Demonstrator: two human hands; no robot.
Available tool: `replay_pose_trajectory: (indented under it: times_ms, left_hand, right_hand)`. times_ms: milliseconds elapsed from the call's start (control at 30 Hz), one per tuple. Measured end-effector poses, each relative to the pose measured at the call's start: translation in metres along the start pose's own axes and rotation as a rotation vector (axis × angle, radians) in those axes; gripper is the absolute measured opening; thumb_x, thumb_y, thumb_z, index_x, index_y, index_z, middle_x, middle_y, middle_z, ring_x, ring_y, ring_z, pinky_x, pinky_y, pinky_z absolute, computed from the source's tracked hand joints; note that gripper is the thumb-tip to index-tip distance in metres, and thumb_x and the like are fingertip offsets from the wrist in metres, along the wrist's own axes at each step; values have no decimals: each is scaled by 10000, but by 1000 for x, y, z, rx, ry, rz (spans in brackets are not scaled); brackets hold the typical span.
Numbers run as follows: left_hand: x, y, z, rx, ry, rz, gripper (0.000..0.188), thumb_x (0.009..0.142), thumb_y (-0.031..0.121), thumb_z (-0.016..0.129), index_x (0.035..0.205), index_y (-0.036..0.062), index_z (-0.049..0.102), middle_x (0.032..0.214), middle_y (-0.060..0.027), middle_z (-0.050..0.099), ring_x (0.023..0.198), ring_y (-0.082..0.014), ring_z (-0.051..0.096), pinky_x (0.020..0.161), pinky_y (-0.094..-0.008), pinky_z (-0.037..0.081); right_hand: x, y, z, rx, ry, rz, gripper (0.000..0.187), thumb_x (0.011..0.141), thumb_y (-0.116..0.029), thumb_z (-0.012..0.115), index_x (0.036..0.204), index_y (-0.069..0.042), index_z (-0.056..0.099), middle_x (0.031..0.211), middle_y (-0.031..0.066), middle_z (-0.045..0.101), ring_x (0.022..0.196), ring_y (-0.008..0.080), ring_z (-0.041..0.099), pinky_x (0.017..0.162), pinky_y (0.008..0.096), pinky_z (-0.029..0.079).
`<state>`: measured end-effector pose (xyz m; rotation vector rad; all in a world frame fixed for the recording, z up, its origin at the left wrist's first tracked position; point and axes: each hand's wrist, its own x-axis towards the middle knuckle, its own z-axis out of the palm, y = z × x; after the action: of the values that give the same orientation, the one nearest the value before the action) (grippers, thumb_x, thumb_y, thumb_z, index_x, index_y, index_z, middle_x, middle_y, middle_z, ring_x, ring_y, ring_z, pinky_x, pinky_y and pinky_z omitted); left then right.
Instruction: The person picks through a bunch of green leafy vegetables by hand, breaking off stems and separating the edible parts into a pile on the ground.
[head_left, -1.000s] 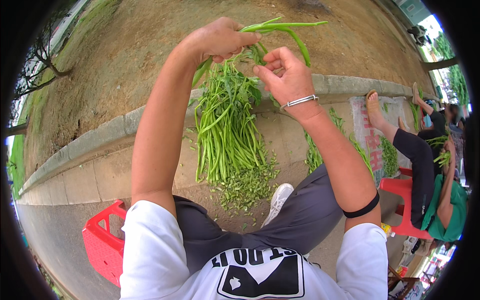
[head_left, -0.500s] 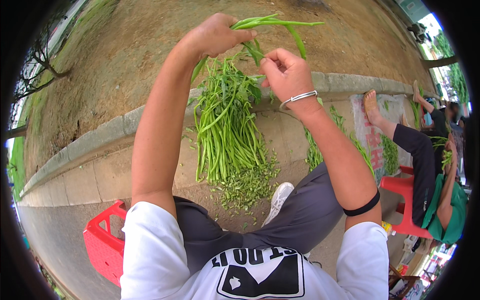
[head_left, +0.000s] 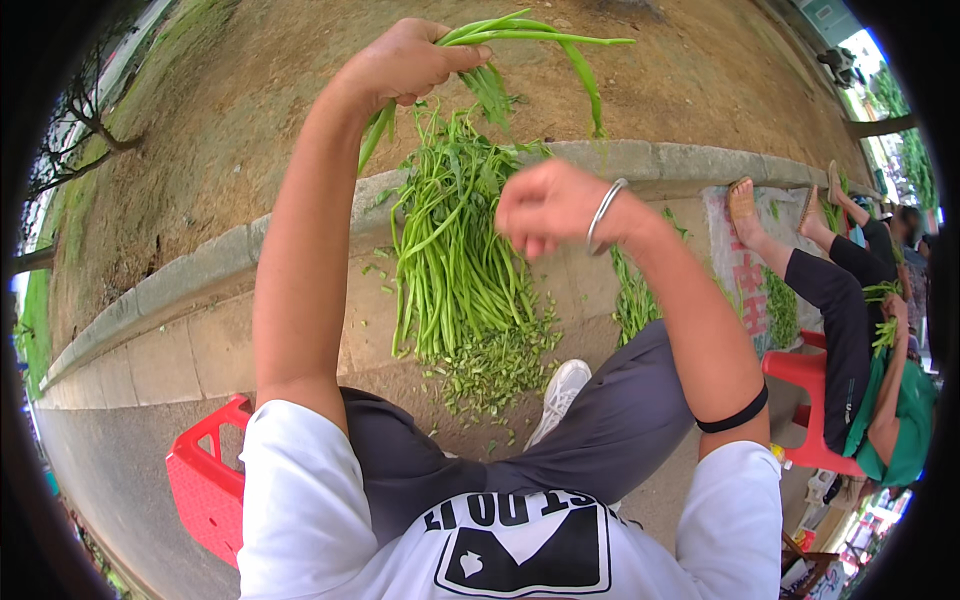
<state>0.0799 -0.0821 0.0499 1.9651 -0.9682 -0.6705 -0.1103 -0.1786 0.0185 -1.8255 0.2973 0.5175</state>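
My left hand (head_left: 408, 62) is closed around a few long green vegetable stems (head_left: 535, 36) with leaves, held up over the bare soil. Some of them stick out to the right and one droops. My right hand (head_left: 560, 208), a silver bangle at its wrist, hovers over the right side of a large heap of leafy green stems (head_left: 465, 270). Motion smears its curled fingers, so whether anything is between them cannot be made out. At the near end of the heap lie many short chopped stem pieces (head_left: 480, 375).
A low concrete kerb (head_left: 215, 268) curves behind the heap, with brown soil beyond. Red plastic stools stand at left (head_left: 205, 480) and right (head_left: 800, 385). On the right sits a person in green (head_left: 905, 420) holding greens, beside more greens (head_left: 635, 300). My white shoe (head_left: 560, 400) is near the scraps.
My right hand has left the stems in my left hand and come down and nearer, over the heap. My left hand has shifted slightly up and left, still gripping the stems.
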Motion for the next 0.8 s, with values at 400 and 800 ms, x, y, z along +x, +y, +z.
replay_pose_trajectory:
  times_ms: [400,800]
  left_hand:
    - [-8,9,-1,9,-121,0,303,773,337,647,669,76,535,488,78,311,389,-26,255,357,-221,155]
    - [-5,9,3,19,-111,28,298,763,352,652,721,68,572,495,60,348,389,-37,289,352,-220,182]
  right_hand:
    - [-3,1,-7,164,421,2,301,882,-246,491,1037,4,553,903,69,616,668,107,597,502,211,473]
    - [2,-4,0,334,420,-42,220,860,-186,510,930,10,579,761,44,605,592,89,577,478,201,470]
